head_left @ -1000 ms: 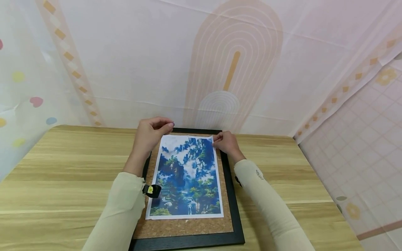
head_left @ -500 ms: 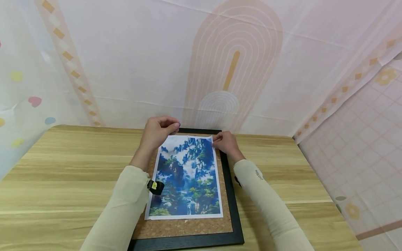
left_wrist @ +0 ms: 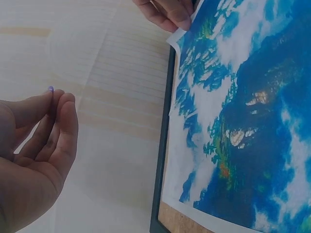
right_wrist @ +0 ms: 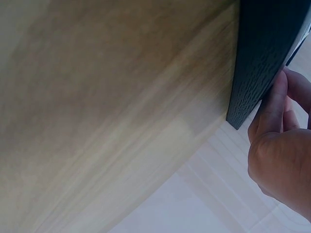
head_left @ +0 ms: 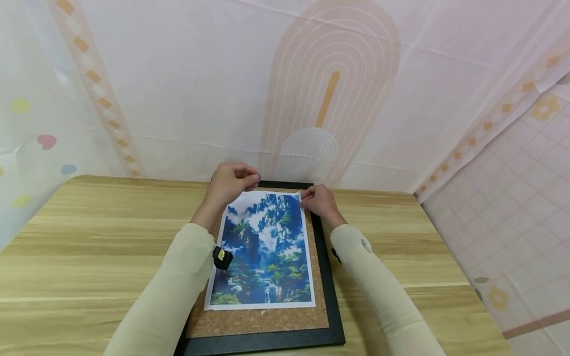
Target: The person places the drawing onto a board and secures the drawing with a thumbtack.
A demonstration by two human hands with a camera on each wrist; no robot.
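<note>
Fingers (left_wrist: 58, 104) of my left hand (head_left: 229, 182) are pinched together on a tiny purple pin (left_wrist: 50, 89), held in the air just above the top left corner of the print (head_left: 262, 249). My right hand (head_left: 318, 201) has its fingers (left_wrist: 170, 12) curled onto the print's top right corner, holding the paper down at the frame's edge; the right wrist view shows them touching the black frame (right_wrist: 265, 63) at its far corner. The print, a blue and green mountain scene with white clouds, lies flat on the cork board (head_left: 262, 321) inside the frame, which sits in the middle of the wooden bench (head_left: 89, 237). On my right sleeve (head_left: 378, 287) there is small dark lettering, too small for me to read. A small black and yellow device (head_left: 221, 257) sits at my left wrist.
</note>
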